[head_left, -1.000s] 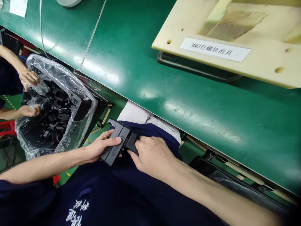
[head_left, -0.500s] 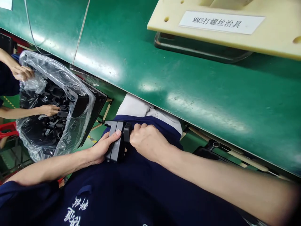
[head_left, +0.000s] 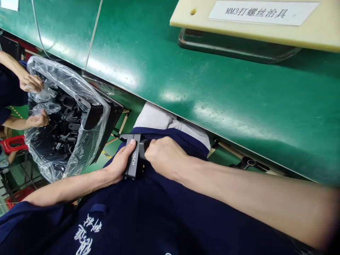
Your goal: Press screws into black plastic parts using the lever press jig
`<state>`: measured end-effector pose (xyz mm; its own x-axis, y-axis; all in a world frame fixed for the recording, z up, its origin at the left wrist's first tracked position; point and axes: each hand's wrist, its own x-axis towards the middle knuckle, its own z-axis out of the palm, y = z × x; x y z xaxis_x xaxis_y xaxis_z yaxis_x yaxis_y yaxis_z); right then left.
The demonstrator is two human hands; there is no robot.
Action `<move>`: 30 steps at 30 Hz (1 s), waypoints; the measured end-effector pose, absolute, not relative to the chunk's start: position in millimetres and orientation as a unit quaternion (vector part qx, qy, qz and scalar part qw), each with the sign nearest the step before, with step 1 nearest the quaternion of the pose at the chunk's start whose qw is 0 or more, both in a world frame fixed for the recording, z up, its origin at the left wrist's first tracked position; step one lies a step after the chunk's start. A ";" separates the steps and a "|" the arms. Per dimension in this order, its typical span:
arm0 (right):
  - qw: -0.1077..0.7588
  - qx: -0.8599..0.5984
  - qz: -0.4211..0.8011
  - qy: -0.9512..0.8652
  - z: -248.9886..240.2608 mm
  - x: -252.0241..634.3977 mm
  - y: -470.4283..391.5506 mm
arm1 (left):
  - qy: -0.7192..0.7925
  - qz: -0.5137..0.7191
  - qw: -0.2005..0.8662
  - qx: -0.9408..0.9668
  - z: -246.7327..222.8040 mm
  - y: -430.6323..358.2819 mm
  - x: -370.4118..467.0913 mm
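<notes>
My left hand (head_left: 120,161) is wrapped round a black device (head_left: 132,163) with pale lettering along its side, its thumb lying on the near face. At the device's right side, my right hand (head_left: 166,154) is closed on a black ribbed part (head_left: 142,148) that touches the device. The fingertips of my right hand are mostly hidden behind its knuckles. Both hands are in front of my dark blue shirt, below the edge of the green table (head_left: 159,78).
A cream board (head_left: 255,32) with a white label overhangs the table over a dark tray (head_left: 233,46). At the left, another person's hands (head_left: 32,82) are over a plastic-lined bin (head_left: 102,124) of black parts. A red stool (head_left: 14,143) stands beyond.
The view has shifted slightly. The device is turned a little, so more of its lettering shows. The other person's lower hand has drawn back left from the black parts, with plastic near it.
</notes>
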<state>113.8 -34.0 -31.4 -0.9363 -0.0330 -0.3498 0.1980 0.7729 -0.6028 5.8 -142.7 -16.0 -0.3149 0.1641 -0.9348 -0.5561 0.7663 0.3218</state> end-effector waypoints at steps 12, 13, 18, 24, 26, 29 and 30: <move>0.183 0.080 -0.382 0.902 -32.0 128.9 -55.5 | 0.787 0.380 0.487 -0.005 -30.1 -137.6 3.7; 0.183 0.090 -0.388 0.899 -33.4 128.4 -53.9 | 0.788 0.371 0.491 -0.010 -30.9 -138.5 2.7; 0.188 0.081 -0.428 0.880 -39.0 125.0 -35.8 | 0.781 0.342 0.520 -0.059 -32.2 -143.0 -0.7; 0.162 0.060 -0.439 0.882 -37.8 130.4 -24.8 | 0.769 0.337 0.535 -0.096 -30.5 -141.1 1.8; 0.143 0.090 -0.430 0.887 -40.6 132.1 -24.4 | 0.765 0.351 0.533 -0.087 -28.0 -140.1 4.3; 0.097 0.157 -0.432 0.883 -50.8 130.3 -17.9 | 0.753 0.360 0.547 -0.073 -24.4 -138.7 8.4; 0.079 0.172 -0.436 0.880 -55.0 128.6 -14.8 | 0.749 0.361 0.551 -0.071 -23.5 -138.2 9.3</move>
